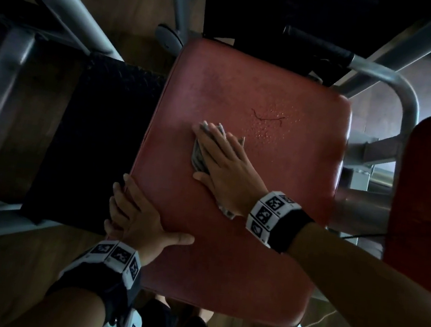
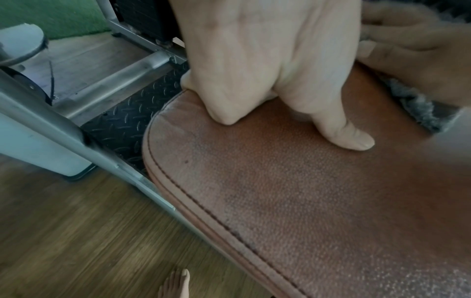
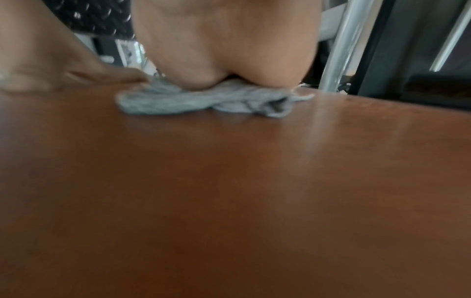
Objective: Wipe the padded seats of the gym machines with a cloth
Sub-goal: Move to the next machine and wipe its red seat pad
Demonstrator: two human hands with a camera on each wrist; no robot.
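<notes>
A red padded seat [image 1: 238,248] fills the middle of the head view. My right hand [image 1: 222,161] lies flat with straight fingers on a grey cloth [image 1: 198,158] and presses it onto the seat's centre-left. Small droplets [image 1: 268,132] and a thin dark thread mark [image 1: 267,116] sit just beyond the cloth. My left hand [image 1: 136,218] holds the seat's left edge, fingers hooked over the side and thumb [image 2: 351,139] on top of the leather [image 2: 305,201]. In the right wrist view the cloth [image 3: 203,98] is bunched under my palm [image 3: 224,40].
A black diamond-plate footplate [image 1: 96,142] lies left of the seat. Grey frame tubes [image 1: 400,86] and a black handle grip [image 1: 317,46] curve round the far right corner. Another red pad [image 1: 428,205] stands at the right. Wooden floor and my bare foot [image 2: 175,284] are below.
</notes>
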